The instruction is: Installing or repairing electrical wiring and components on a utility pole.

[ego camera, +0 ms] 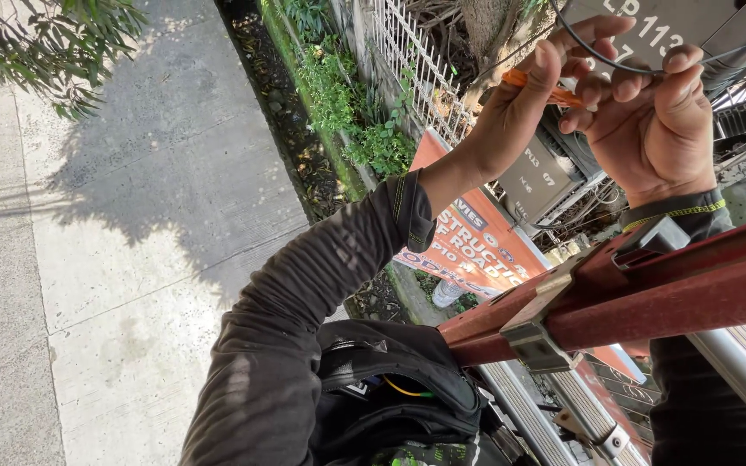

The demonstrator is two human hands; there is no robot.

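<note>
At the far left lies a pale concrete pavement [131, 224], with leafy branches [53, 43] hanging over its top corner and casting shade. To its right runs a strip of green plants [338, 103] along a white metal fence [416, 60], with a red and orange banner [477, 246] beyond it.

In the near middle, a black tool bag [399, 388] hangs by the person's dark-sleeved arm. That arm rises to the left hand [515, 108], whose fingers are closed on an orange-handled tool [546, 89]; the tool's working end is hidden between the two hands, so its kind cannot be told.

Just right of it, touching at the fingertips, the right hand [649, 129] is curled around a thin black cable [597, 56] that arcs over its fingers, seemingly pinched there. Behind both hands stands a grey box [666, 22].

Below the right wrist, a red ladder rail [649, 298] with metal brackets slants across the near right.
</note>
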